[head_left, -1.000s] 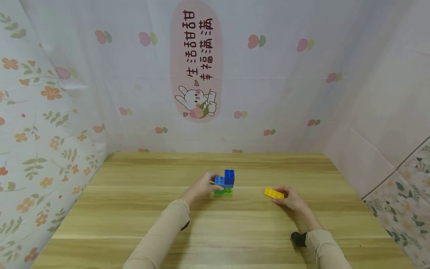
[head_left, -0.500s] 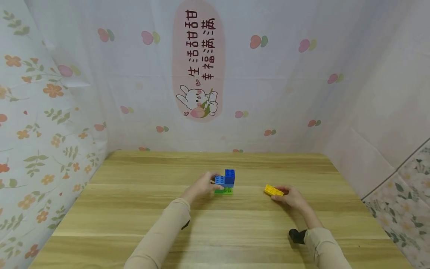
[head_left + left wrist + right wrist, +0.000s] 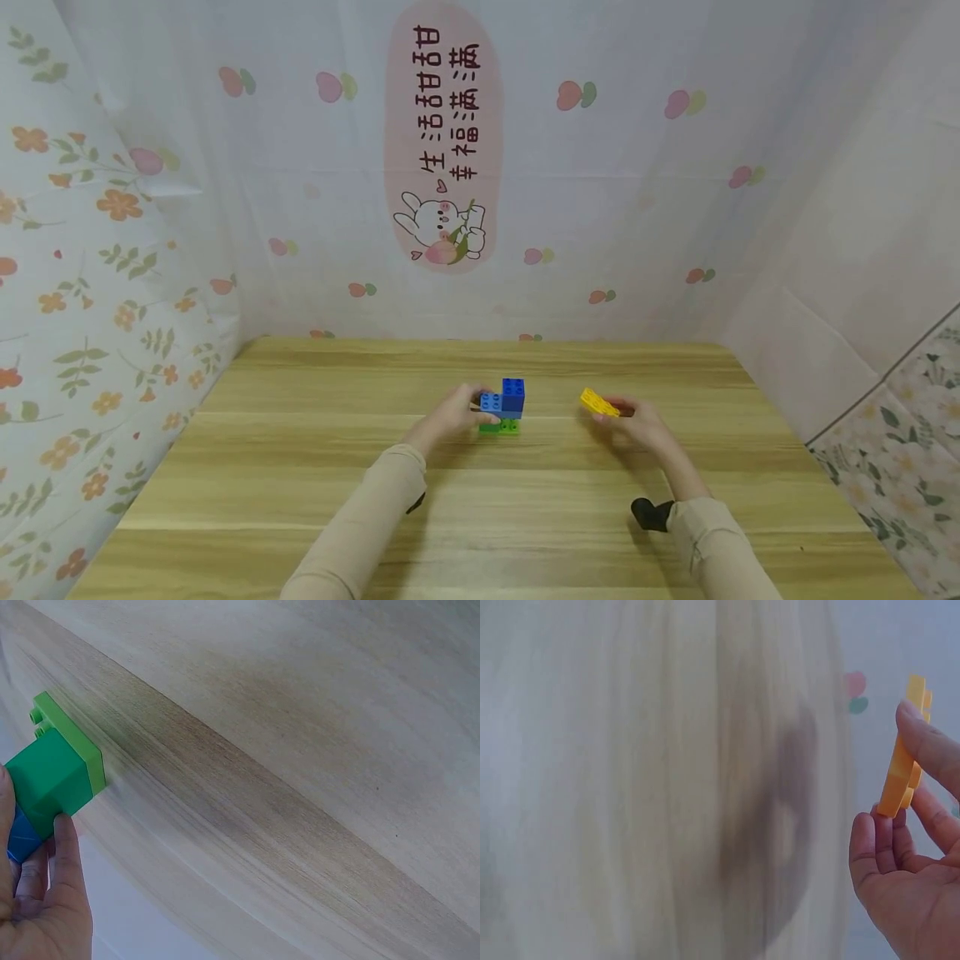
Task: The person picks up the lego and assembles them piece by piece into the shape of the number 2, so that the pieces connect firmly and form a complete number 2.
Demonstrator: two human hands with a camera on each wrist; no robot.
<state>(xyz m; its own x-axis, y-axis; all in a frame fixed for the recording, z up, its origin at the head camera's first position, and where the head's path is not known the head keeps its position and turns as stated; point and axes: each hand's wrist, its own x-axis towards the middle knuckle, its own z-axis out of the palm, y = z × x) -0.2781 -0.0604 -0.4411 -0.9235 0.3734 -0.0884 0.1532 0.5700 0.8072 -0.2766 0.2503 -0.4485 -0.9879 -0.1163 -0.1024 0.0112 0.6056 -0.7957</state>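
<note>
A small stack of toy building bricks stands on the table: a light green flat brick [image 3: 77,742] at the bottom, a darker green brick [image 3: 49,774] on it, then a light blue brick [image 3: 491,402], with a dark blue brick [image 3: 513,395] on its right end. My left hand [image 3: 459,410] grips the stack from the left, thumb in front and fingers behind. To the right, my right hand [image 3: 636,422] pinches a flat yellow brick [image 3: 597,403] between thumb and fingers, tilted and raised above the table. In the right wrist view the yellow brick [image 3: 904,754] shows edge-on, studs facing the palm.
The wooden table [image 3: 300,467] runs back to a patterned curtain [image 3: 630,200]. Floral cloth [image 3: 112,250] hangs along the left side. A black wrist device [image 3: 651,514] sticks out beside the right sleeve.
My right hand has lifted the yellow brick and carried it up and left toward the stack, tilting it more. My left hand and the stack have stayed in place.
</note>
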